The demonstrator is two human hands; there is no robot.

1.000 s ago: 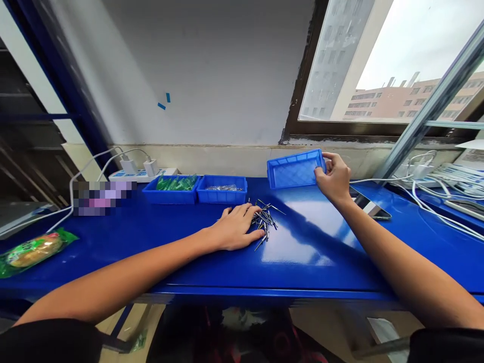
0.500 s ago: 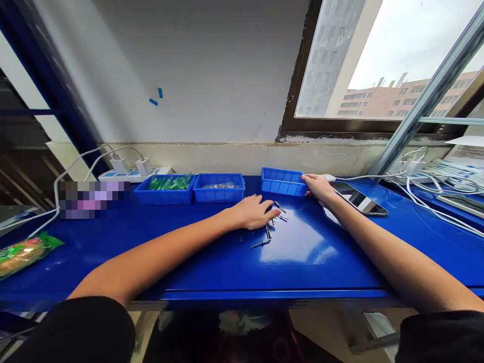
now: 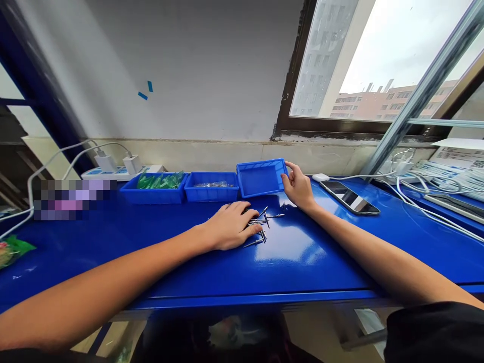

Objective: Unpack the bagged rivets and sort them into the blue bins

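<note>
My right hand (image 3: 300,187) grips the right end of a small blue plastic bin (image 3: 261,180). The bin is tilted, with its bare inside facing me. Its left end is beside another blue bin (image 3: 212,194), which holds a clear bag of small parts. My left hand (image 3: 234,225) lies palm down with fingers spread at the left side of a loose pile of metal blind rivets (image 3: 260,222). Thumb and fingertips touch or cover some rivets; what lies under the palm is hidden.
Further left stands a blue bin (image 3: 153,196) with green packets. A power strip (image 3: 121,172) with chargers is behind it. A phone (image 3: 350,197) lies to the right, near white cables (image 3: 406,189). A green food packet (image 3: 15,250) is at the left edge.
My right hand has brought its bin left, against the neighbouring bin, and tipped its opening towards me. My left hand has shifted left and nearer over the rivets. The view has turned slightly right.
</note>
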